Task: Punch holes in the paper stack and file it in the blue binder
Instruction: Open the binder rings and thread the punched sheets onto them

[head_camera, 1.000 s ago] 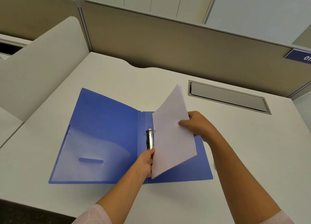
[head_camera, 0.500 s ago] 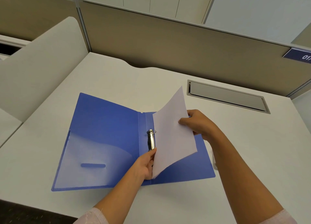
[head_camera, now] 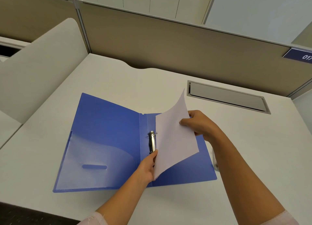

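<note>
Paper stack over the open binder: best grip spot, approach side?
Probably the raised right edge of the paper stack, pinched from the right, where the right hand holds it. The sheets tilt up there, and the left edge by the ring clip must stay free.

White desk under open blue binder

Probably an office: partition panels enclose a white desk.

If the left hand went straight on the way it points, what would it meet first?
Probably the metal ring clip in the blue binder, just beyond the left hand; depth is unclear.
</note>
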`<action>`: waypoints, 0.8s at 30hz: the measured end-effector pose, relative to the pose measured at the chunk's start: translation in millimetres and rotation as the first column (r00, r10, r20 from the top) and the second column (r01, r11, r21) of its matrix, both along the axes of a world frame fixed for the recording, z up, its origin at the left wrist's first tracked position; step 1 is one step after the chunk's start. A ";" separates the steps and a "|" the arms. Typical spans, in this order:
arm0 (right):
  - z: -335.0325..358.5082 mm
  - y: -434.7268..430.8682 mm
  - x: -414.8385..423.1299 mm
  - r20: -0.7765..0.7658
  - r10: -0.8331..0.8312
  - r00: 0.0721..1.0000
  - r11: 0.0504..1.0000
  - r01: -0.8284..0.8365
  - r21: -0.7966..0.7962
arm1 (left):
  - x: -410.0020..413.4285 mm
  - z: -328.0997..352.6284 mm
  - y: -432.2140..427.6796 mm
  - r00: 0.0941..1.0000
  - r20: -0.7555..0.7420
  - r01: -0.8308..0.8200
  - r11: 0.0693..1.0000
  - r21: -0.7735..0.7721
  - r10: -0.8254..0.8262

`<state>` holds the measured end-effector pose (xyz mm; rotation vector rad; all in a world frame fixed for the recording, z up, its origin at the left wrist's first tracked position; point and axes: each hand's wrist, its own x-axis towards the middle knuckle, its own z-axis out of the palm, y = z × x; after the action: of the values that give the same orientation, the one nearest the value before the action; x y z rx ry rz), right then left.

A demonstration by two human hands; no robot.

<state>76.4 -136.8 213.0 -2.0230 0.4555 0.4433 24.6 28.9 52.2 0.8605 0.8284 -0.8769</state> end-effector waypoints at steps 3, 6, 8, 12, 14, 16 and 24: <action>-1.1 0.3 -0.4 -0.008 -0.001 1.000 1.000 0.001 0.000 | -1.1 -2.3 -3.2 0.999 0.027 -0.041 0.999 0.006 0.041; -1.6 -0.4 -0.9 -0.008 -0.002 1.000 1.000 0.002 -0.003 | -0.7 -1.4 -3.3 0.999 0.037 -0.019 1.000 0.009 0.018; -2.4 -1.5 -0.8 -0.006 -0.002 1.000 1.000 0.002 -0.005 | -0.1 -1.9 -2.1 0.999 0.035 0.004 1.000 0.010 -0.004; -3.9 -3.4 -0.8 -0.005 -0.009 1.000 1.000 0.009 -0.003 | 2.3 -3.2 1.6 0.999 0.025 0.033 0.999 -0.008 -0.033; -4.5 -4.6 -0.9 -0.003 -0.011 1.000 1.000 0.011 -0.005 | 3.1 -4.1 2.8 0.999 0.008 0.036 0.999 -0.022 -0.035; -4.7 -5.6 -0.5 0.001 -0.012 1.000 1.000 0.012 -0.006 | 3.4 -4.9 2.9 0.999 -0.013 0.028 0.999 -0.045 -0.029; -5.3 -5.0 0.7 0.010 -0.023 1.000 1.000 0.023 0.012 | 2.9 -4.4 2.1 0.999 -0.027 0.041 0.999 -0.010 -0.041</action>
<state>77.1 -141.8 207.7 -2.0056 0.4682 0.4211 27.5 31.1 47.9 0.8613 0.8318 -0.9298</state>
